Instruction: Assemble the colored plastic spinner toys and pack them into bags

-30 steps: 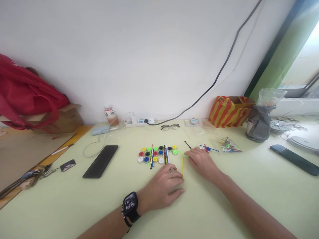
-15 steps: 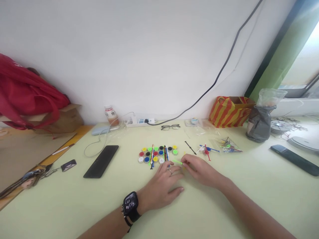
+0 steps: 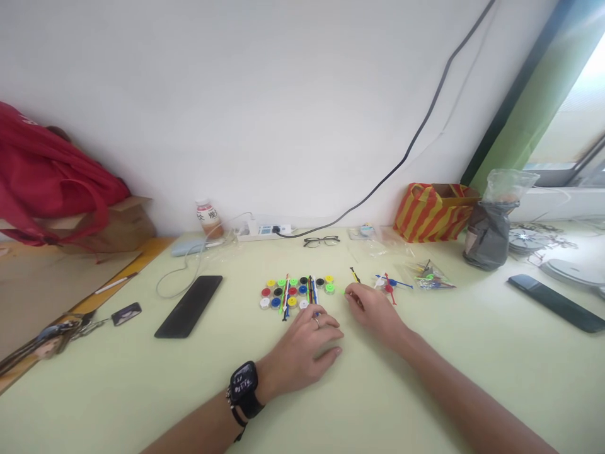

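My left hand (image 3: 312,343), with a ring on one finger and a watch on the wrist, lies on the table with its fingers apart and empty. Its fingertips reach the near edge of a group of round coloured discs (image 3: 292,302). Plastic spinner arrows (image 3: 285,296) lie across those discs in two bundles. My right hand (image 3: 373,312) is closed in a pinch on a bright green arrow (image 3: 341,291), mostly hidden by the fingers. Just beyond it lie a black arrow (image 3: 352,271) and a yellow one. Red and blue arrows (image 3: 390,289) lie over discs to its right.
A clear bag of small parts (image 3: 431,277) lies to the right. Eyeglasses (image 3: 321,241) and a power strip (image 3: 263,232) are near the wall. A black phone (image 3: 189,307) lies left, another dark phone (image 3: 555,302) far right. A striped bag (image 3: 428,214) stands behind.
My right hand has moved slightly away from my left hand and now covers most of the green arrow. The yellow arrow now lies beside the black one. My left hand has hardly moved.
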Demonstrator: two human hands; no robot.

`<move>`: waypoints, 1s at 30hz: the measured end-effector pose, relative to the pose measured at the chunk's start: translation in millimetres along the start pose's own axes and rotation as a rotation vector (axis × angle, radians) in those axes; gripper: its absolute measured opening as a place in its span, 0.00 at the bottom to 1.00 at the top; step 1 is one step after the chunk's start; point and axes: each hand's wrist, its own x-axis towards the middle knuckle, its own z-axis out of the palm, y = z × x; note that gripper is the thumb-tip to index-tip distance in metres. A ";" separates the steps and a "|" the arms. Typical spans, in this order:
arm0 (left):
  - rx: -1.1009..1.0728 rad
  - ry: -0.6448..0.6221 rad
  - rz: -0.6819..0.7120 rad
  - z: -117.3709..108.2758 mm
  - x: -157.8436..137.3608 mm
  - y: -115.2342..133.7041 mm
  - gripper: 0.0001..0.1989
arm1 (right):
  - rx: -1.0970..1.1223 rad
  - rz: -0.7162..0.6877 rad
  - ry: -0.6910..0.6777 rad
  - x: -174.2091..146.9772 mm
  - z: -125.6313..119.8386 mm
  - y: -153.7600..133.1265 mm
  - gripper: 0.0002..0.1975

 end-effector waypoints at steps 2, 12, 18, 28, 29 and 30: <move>-0.011 0.018 -0.006 -0.1 0.2 -0.8 0.10 | -0.014 -0.007 -0.008 1.0 3.6 -2.6 0.09; 0.037 0.214 -0.110 -0.5 3.9 -4.6 0.11 | 0.044 -0.035 -0.135 -4.4 -15.2 -12.4 0.06; 0.134 0.211 -0.152 -0.1 1.4 -8.1 0.18 | 0.434 -0.004 -0.394 -11.5 -41.9 -20.7 0.06; 0.121 0.145 -0.136 4.5 0.0 -10.8 0.09 | 0.828 0.055 -0.383 -10.2 -53.6 -12.9 0.10; 0.115 0.141 -0.138 4.9 0.1 -11.1 0.09 | 0.851 0.066 -0.367 -10.1 -54.3 -13.0 0.10; 0.110 0.138 -0.139 5.2 0.2 -11.2 0.08 | 0.870 0.079 -0.349 -9.9 -54.8 -13.2 0.10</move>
